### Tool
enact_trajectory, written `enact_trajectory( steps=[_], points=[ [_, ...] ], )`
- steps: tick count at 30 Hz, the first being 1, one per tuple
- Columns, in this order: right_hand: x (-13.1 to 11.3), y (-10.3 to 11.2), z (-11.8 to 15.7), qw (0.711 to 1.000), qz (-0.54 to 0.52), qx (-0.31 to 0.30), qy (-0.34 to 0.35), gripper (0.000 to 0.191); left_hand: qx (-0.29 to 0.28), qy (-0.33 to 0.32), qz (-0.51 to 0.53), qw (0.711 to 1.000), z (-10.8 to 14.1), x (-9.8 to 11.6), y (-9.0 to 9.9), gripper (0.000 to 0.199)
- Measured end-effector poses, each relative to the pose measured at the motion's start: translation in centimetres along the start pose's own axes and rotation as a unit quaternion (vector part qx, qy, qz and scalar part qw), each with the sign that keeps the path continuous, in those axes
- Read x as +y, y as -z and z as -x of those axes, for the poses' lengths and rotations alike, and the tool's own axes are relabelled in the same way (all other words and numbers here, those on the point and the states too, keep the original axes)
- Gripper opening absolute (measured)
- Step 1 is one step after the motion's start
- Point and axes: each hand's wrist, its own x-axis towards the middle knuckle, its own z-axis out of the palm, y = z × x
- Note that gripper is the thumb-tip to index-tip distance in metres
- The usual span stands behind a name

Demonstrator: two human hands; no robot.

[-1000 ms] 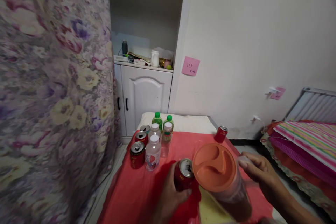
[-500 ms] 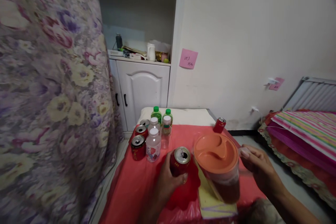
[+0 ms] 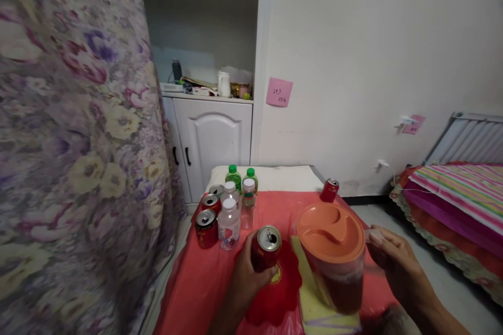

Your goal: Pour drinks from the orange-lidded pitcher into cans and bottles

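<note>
A second ago the red can (image 3: pixel 267 247) was right up against the pitcher's orange lid (image 3: pixel 330 233); now they're apart. The left hand (image 3: pixel 249 275) wraps the can above a scalloped plate (image 3: pixel 275 298); the right hand (image 3: pixel 393 256) grips the handle of the pitcher (image 3: pixel 341 282). Red cloth (image 3: pixel 196 293) covers the table, near a flowered curtain (image 3: pixel 78 141). I can't make out the greyish shape (image 3: pixel 394 320) cut off below.
</note>
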Motion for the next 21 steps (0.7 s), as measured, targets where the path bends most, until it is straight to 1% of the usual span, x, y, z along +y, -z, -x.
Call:
enact_trajectory(
  steps=[5, 8, 13, 15, 18, 21],
  points=[
    [1.2, -0.1, 0.1, 1.000, -0.020, 0.005, -0.020, 0.051, -0.022, -0.006, 0.009, 1.000, 0.0, -0.8, -0.1, 0.076],
    [1.5, -0.1, 0.1, 0.999, -0.028, 0.005, -0.028, 0.051, -0.023, 0.000, 0.006, 1.000, 0.1, -1.4, -0.2, 0.076],
    [1.6, -0.3, 0.0, 0.999, -0.015, 0.000, -0.028, 0.052, 0.027, 0.021, 0.005, 0.999, -0.1, -3.4, -0.8, 0.085],
    [1.8, -0.4, -0.1, 1.000, -0.014, 0.002, -0.027, 0.053, 0.032, 0.018, 0.003, 0.999, -0.1, -3.8, -1.0, 0.086],
    [2.3, -0.4, -0.1, 0.999, -0.023, 0.002, -0.028, 0.051, 0.015, 0.020, 0.006, 1.000, 0.1, -3.7, -1.1, 0.085],
    [2.9, -0.4, -0.1, 0.999, -0.037, 0.004, -0.031, 0.049, 0.027, 0.028, -0.002, 0.999, 0.2, -3.2, -1.1, 0.083]
  ],
)
